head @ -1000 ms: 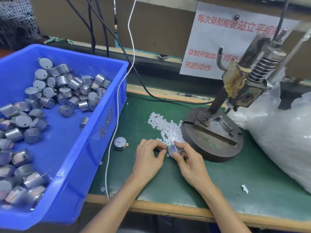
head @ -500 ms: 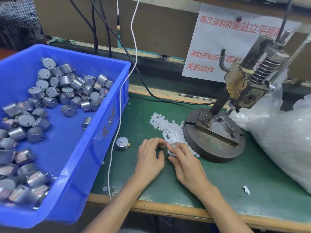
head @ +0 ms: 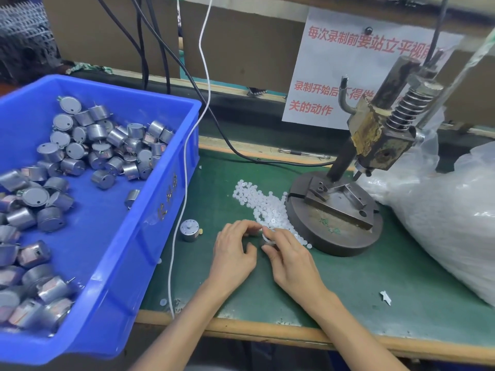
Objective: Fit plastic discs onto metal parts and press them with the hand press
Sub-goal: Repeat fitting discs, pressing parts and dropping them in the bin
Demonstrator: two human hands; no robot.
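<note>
My right hand (head: 290, 257) grips a small round metal part (head: 267, 239) just above the green mat, in front of the pile of white plastic discs (head: 263, 204). My left hand (head: 234, 249) is beside it. Its curled fingers reach over the top of the same part and its thumb lies below it. Whatever is under those fingertips is hidden. The hand press (head: 375, 140) stands to the right on its round steel base (head: 334, 228), with nothing in its fixture.
A blue bin (head: 134, 236) holding several metal parts fills the left side. One lone metal part (head: 189, 230) stands on the mat beside it. A white cable (head: 184, 167) hangs along the bin. A bulky clear plastic bag (head: 450, 223) lies at the right.
Both hands drifted slightly toward the disc pile and stayed together on the part. My right hand's fingers closed further over the part, hiding most of it.
</note>
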